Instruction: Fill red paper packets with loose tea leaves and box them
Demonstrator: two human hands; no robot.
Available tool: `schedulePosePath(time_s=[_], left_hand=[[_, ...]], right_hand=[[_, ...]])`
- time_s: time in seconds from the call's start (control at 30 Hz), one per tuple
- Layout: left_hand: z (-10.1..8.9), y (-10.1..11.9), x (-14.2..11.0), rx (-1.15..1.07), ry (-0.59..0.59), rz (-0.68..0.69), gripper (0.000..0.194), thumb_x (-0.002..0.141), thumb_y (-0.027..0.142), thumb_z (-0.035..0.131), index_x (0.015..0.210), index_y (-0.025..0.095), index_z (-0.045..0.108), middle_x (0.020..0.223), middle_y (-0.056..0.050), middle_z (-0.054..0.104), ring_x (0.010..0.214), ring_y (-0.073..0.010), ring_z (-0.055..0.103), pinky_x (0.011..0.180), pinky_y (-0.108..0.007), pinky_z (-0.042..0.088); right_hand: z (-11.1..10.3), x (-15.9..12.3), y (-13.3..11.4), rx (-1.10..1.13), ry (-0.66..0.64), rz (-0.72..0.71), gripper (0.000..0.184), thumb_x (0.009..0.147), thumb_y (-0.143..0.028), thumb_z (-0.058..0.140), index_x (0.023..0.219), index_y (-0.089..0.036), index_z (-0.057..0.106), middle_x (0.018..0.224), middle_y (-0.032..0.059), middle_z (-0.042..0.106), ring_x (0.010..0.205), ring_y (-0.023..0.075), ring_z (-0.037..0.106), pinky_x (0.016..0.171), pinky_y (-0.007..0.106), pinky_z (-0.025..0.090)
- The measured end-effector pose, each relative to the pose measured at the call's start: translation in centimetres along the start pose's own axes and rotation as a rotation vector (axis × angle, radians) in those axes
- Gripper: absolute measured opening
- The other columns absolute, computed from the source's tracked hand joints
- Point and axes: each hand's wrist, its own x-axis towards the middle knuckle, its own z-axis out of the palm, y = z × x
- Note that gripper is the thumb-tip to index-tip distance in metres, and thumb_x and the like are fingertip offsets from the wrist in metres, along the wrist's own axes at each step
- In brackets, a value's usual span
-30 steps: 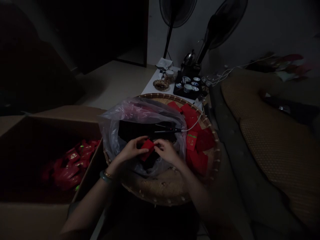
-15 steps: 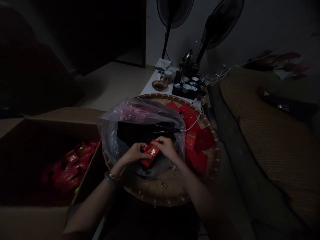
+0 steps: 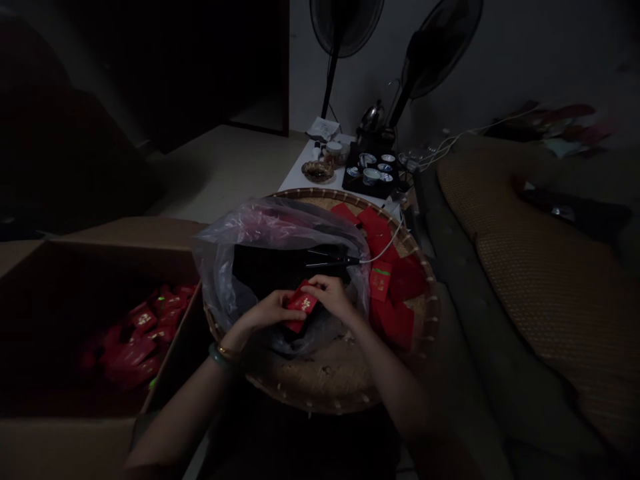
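Observation:
Both hands hold a small red packet (image 3: 303,305) with gold print, tilted above an open clear plastic bag (image 3: 218,270). My left hand (image 3: 274,308) grips its lower left side, thumb across the front. At the upper right edge, my right hand (image 3: 327,293) pinches the packet. Dark contents (image 3: 260,267) fill the bag; their kind is too dim to tell. A slim black two-pronged tool (image 3: 333,261) with a white cord lies across the bag's right side. Under everything is a round woven bamboo tray (image 3: 320,392), with several flat red packets (image 3: 381,281) along its right side.
To the left stands an open cardboard box (image 3: 173,360) holding several filled red packets (image 3: 143,333). Beyond the tray, a white table (image 3: 300,170) bears a black tea tray (image 3: 357,187) with small cups. Two standing fans (image 3: 345,27) rise behind. A woven mat (image 3: 540,267) covers the seat at right.
The packet has turned slightly, its lower part now more covered by my left thumb and fingers. Both hands keep their hold; the view has shifted a little.

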Motion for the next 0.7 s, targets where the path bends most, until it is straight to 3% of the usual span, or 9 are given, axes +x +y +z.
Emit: schedulePosePath(time_s=[0.13, 0.4, 0.5, 0.6, 0.7], left_hand=[[0.3, -0.4, 0.8, -0.012, 0.010, -0.065, 0.028, 0.053, 0.032, 0.079, 0.062, 0.011, 0.062, 0.053, 0.003, 0.059, 0.048, -0.0087, 0.050, 0.050, -0.020, 0.039], [1.7, -1.5, 2.4, -0.116, 0.083, -0.050, 0.034, 0.041, 0.019, 0.084, 0.065, 0.012, 0.062, 0.056, 0.006, 0.058, 0.051, -0.0078, 0.051, 0.053, -0.020, 0.040], [1.8, -1.6, 2.9, -0.256, 0.088, -0.109, 0.036, 0.040, 0.021, 0.086, 0.067, 0.011, 0.063, 0.059, 0.001, 0.063, 0.054, -0.0107, 0.057, 0.057, -0.023, 0.045], [1.5, -1.9, 3.2, -0.391, 0.137, -0.122, 0.042, 0.041, 0.023, 0.087, 0.074, 0.010, 0.065, 0.069, -0.004, 0.069, 0.062, -0.0157, 0.064, 0.064, -0.028, 0.049], [1.1, -2.3, 3.4, -0.482, 0.190, -0.103, 0.046, 0.042, 0.022, 0.087, 0.081, 0.010, 0.066, 0.076, -0.008, 0.071, 0.065, -0.0174, 0.066, 0.068, -0.029, 0.051]], right_hand=[[0.2, 0.3, -0.4, -0.107, -0.046, -0.036, 0.019, 0.075, -0.037, 0.064, 0.080, -0.019, 0.068, 0.071, -0.0012, 0.065, 0.063, 0.0113, 0.055, 0.058, 0.021, 0.038], [0.4, 1.0, -0.1, -0.315, -0.046, -0.177, 0.025, 0.080, -0.036, 0.062, 0.063, -0.018, 0.063, 0.063, -0.0007, 0.063, 0.059, 0.0102, 0.055, 0.058, 0.021, 0.037], [-0.9, 2.2, 0.5, -0.355, 0.077, -0.170, 0.027, 0.087, -0.034, 0.053, 0.067, -0.018, 0.064, 0.067, 0.0013, 0.063, 0.064, 0.0123, 0.056, 0.061, 0.022, 0.039], [-3.1, 3.3, 1.2, -0.466, 0.210, -0.191, 0.022, 0.089, -0.027, 0.047, 0.082, -0.016, 0.065, 0.082, 0.0065, 0.065, 0.081, 0.0173, 0.058, 0.076, 0.028, 0.041], [-4.3, 3.3, 1.6, -0.488, 0.187, -0.207, 0.018, 0.087, -0.024, 0.048, 0.089, -0.016, 0.065, 0.090, 0.0083, 0.065, 0.089, 0.0190, 0.057, 0.082, 0.030, 0.041]])
